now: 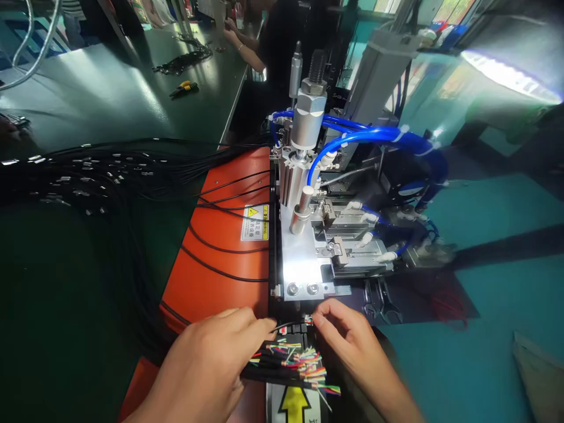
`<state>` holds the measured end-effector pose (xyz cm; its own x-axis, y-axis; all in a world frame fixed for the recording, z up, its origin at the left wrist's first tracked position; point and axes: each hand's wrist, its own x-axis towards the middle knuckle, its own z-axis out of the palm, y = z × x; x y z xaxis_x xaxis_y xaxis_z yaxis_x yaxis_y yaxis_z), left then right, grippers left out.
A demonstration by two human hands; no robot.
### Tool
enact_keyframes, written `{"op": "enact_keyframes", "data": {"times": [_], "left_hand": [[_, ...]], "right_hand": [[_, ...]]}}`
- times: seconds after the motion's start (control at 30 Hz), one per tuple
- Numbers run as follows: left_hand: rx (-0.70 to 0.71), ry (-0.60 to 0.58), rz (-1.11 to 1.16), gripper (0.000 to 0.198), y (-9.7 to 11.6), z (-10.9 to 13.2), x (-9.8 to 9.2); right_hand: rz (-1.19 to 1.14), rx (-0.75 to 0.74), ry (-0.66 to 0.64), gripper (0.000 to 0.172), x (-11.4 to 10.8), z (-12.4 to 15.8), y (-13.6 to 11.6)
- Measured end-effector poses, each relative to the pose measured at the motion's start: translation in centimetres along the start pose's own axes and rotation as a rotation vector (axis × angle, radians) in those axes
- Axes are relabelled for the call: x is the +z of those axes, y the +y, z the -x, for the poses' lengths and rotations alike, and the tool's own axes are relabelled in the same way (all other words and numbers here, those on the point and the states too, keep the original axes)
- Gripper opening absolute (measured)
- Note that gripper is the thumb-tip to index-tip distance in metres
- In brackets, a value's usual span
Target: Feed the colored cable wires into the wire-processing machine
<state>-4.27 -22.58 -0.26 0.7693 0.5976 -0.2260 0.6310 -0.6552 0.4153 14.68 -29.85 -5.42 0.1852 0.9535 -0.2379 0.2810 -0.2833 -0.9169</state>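
Observation:
My left hand [215, 358] is closed around a bundle of black cables [268, 371]. Their stripped ends fan out in thin coloured wires [311, 364] to the right of the fist. One separate black cable [286, 325] runs from the left fingertips toward the machine's front. At its coloured wire end [308, 319], the thumb and forefinger of my right hand [348, 332] pinch together. Just beyond both hands stands the metal press machine [302, 258] with a pneumatic cylinder. Below the wire ends lies a plate with a yellow arrow [294, 402].
Several black cables cross the orange sloped cover [220, 235] from a large cable pile [110, 176] at left. Blue air hoses [374, 135] arch over the machine. Two wrenches [379, 302] lie at right. Pliers [184, 88] rest on the far table, near another person's arm [244, 50].

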Motion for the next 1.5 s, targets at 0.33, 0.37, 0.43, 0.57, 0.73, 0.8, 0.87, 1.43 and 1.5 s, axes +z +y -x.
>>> {"op": "enact_keyframes", "data": {"times": [0.33,0.37,0.43,0.57,0.73,0.8,0.87,1.43,1.5], "left_hand": [[0.081,0.208,0.109,0.042,0.0,-1.0,-0.3],[0.130,0.252,0.054,0.043,0.0,-0.9,-0.2],[0.197,0.309,-0.044,0.042,0.0,-0.9,-0.1],[0.188,0.248,-0.102,0.040,-0.2,-0.7,0.1],[0.075,0.116,-0.006,0.033,-1.0,0.1,0.6],[0.089,0.139,-0.011,0.035,-1.0,0.2,0.5],[0.059,0.140,-0.008,0.035,-0.8,0.0,0.4],[-0.120,0.100,-0.074,0.034,0.3,-1.0,-0.2],[-0.079,0.059,-0.103,0.033,0.2,-0.9,-0.3]], "right_hand": [[-0.078,-0.027,0.175,0.019,1.8,0.5,1.0],[-0.088,-0.027,0.213,0.019,2.2,0.6,1.1],[-0.105,-0.016,0.273,0.019,3.0,0.9,1.4],[-0.120,0.006,0.307,0.019,3.5,1.1,1.5],[-0.112,0.003,0.278,0.018,2.8,0.8,1.5],[-0.125,0.004,0.226,0.018,2.3,0.6,1.4],[-0.124,0.017,0.179,0.017,1.9,0.5,1.0],[-0.546,0.164,0.176,0.030,2.6,0.9,1.7],[-0.509,0.149,0.219,0.029,2.2,1.0,1.5]]}}
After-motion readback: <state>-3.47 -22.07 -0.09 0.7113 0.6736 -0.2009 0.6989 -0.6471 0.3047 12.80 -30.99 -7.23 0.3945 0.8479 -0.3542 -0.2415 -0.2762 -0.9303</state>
